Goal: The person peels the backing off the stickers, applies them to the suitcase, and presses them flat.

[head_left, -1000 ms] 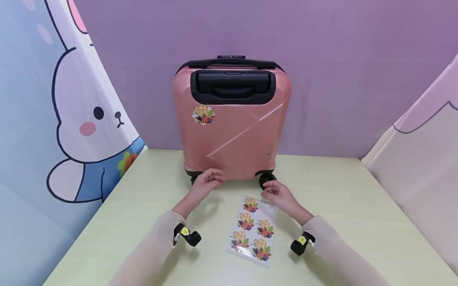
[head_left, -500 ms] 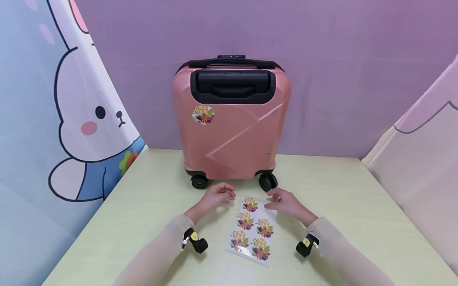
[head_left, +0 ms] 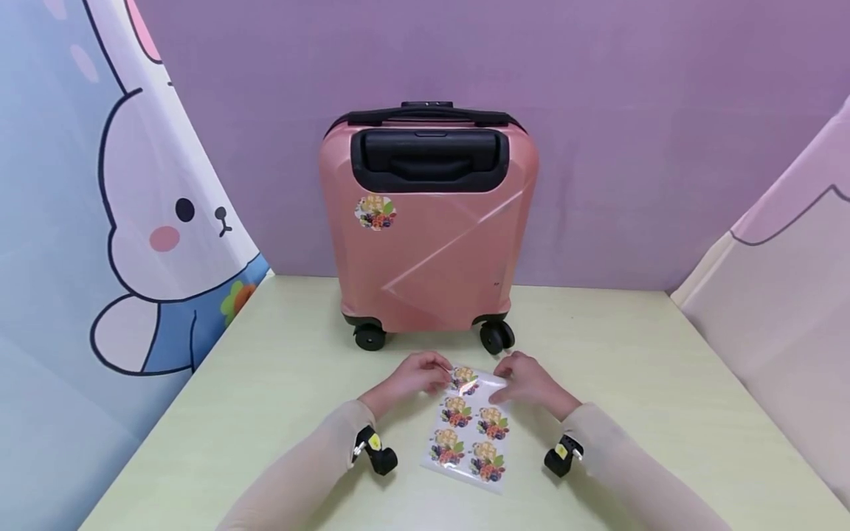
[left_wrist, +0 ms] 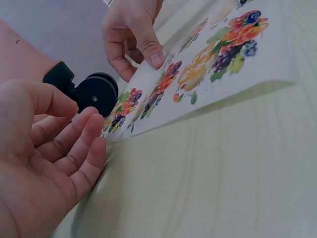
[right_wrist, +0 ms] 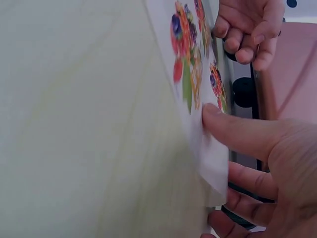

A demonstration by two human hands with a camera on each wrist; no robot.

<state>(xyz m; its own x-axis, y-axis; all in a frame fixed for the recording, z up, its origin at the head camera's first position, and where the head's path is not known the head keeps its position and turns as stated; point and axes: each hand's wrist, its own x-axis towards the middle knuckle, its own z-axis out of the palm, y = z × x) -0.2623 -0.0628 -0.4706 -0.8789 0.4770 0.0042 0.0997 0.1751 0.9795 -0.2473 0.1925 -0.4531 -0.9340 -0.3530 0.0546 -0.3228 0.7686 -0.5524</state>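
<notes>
A white sheet of round fruit stickers point(head_left: 473, 424) lies on the table in front of a pink suitcase point(head_left: 445, 251). My right hand point(head_left: 529, 382) pinches the sheet's upper right edge; the right wrist view shows the thumb point(right_wrist: 237, 131) on top and fingers behind the edge. At the upper left corner, my left hand point(head_left: 415, 376) has its fingers loosely bent. Those fingertips point(left_wrist: 96, 148) come right up to the corner in the left wrist view, with nothing gripped. One matching fruit sticker point(head_left: 375, 212) is on the suitcase's upper left.
The suitcase stands upright at the back of the pale table point(head_left: 631, 383), its black wheels point(head_left: 370, 337) just beyond my hands. Behind it hangs a purple backdrop point(head_left: 617, 147). A rabbit-print cloth point(head_left: 153, 221) borders the left side, and a pale cloth point(head_left: 783, 310) the right.
My left hand has moved right and toward me, from near the suitcase's left wheel to the sheet's upper left corner. My right hand has shifted slightly down along the sheet's right edge.
</notes>
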